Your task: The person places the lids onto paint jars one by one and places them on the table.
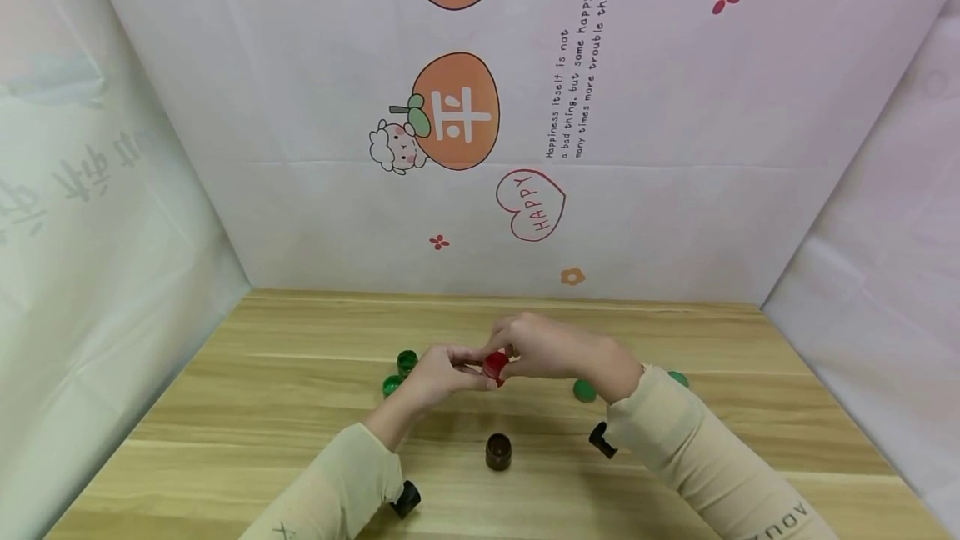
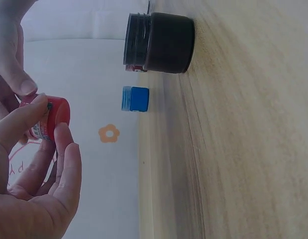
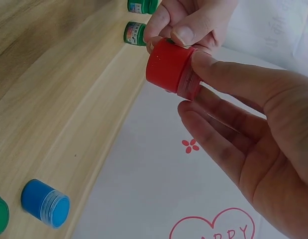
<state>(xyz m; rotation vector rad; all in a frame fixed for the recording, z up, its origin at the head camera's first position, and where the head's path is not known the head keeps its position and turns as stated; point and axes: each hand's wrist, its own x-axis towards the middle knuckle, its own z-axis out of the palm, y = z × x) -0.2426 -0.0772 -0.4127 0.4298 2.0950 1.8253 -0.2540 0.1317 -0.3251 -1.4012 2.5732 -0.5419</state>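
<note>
Both hands hold a small red paint jar [image 1: 495, 366] above the table. My left hand [image 1: 441, 375] pinches its red body between thumb and fingers; a printed label shows in the left wrist view. From the other side my right hand [image 1: 536, 347] grips the clear rim end, thumb on top, as the right wrist view shows. The jar [image 3: 166, 64] lies tilted on its side there. Fingers cover part of the rim, so I cannot tell whether a lid is on. Below the hands a dark brown jar [image 1: 498, 452] stands on the table.
Two green jars [image 1: 407, 362] stand close together left of the hands. Green round pieces [image 1: 584, 391], perhaps lids, lie near the right forearm. A blue jar [image 2: 139, 99] stands farther back, seen in the wrist views. White printed sheets [image 1: 645, 215] wall the wooden table [image 1: 300, 365].
</note>
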